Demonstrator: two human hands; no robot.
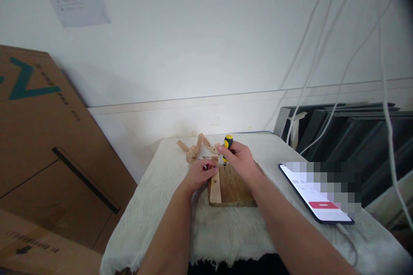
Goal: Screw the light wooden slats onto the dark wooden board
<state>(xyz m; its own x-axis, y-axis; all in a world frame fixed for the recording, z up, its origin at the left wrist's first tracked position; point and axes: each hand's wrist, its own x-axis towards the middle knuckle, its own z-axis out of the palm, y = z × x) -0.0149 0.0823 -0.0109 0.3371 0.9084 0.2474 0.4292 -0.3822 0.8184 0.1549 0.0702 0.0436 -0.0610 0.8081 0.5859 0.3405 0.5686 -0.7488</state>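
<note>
My right hand [241,160] is closed round a short yellow-and-black screwdriver [228,142], which stands upright over a brown wooden board [238,195]. Small dark holes dot the board near the tool's lower end. A pale wooden strip [216,191] with a hole in it lies along the board's left side. On the strip's upper part, my left hand [200,174] has thumb and fingertips pinched together; whatever is between them is too small to name. Behind the hands lie several loose pale wooden pieces [194,150], some with holes.
A white cloth [155,206] covers the table. To the right lies a lit phone [314,195] with a cable. A large cardboard box [58,150] leans at the left. Dark panels [364,137] and hanging white cables [346,68] are at the right, before a white wall [193,43].
</note>
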